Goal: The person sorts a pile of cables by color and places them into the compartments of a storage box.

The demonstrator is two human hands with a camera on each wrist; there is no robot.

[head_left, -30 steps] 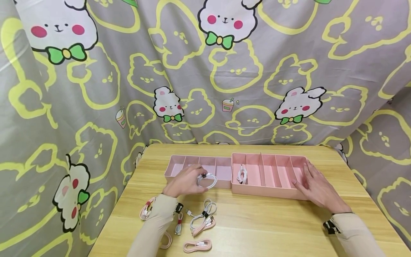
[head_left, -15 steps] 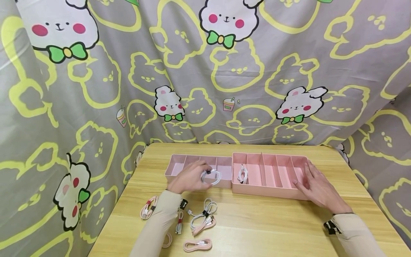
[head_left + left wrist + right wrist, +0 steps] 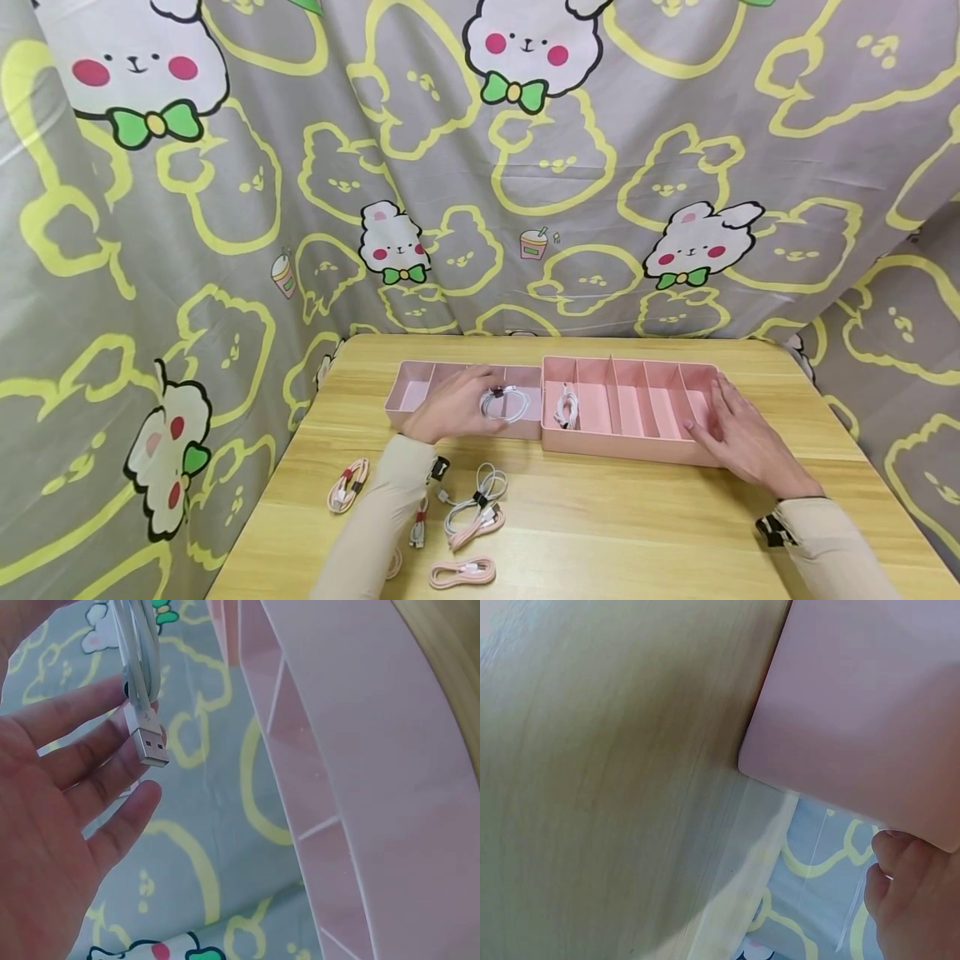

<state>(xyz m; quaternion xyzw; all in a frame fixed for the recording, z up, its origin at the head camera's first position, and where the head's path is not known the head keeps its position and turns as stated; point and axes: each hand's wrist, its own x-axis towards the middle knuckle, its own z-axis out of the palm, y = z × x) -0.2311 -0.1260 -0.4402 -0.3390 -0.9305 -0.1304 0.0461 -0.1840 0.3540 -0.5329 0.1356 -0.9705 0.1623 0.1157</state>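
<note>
My left hand (image 3: 453,407) pinches a coiled white USB cable (image 3: 139,660) by its dark tie, above the front of the mauve divided box (image 3: 525,429). The metal plug hangs down past the fingers in the left wrist view, and the little finger stands free. My right hand (image 3: 753,446) rests against the right end of the pink divided box (image 3: 630,448), fingers extended along the end wall and thumb at the front corner. Another white cable bundle (image 3: 567,408) lies in the pink box's leftmost compartment. The two boxes stand end to end.
Nearer on the wooden table (image 3: 600,533) lie a white cable with a black tie (image 3: 480,498), pink cables (image 3: 461,573), a short grey cable (image 3: 418,532) and a red-tied pink coil (image 3: 347,487). My left sleeve partly covers another pink coil. A patterned curtain (image 3: 450,158) hangs behind.
My left hand has moved right with the white cable, along the mauve box toward its right end. The right hand stays on the pink box.
</note>
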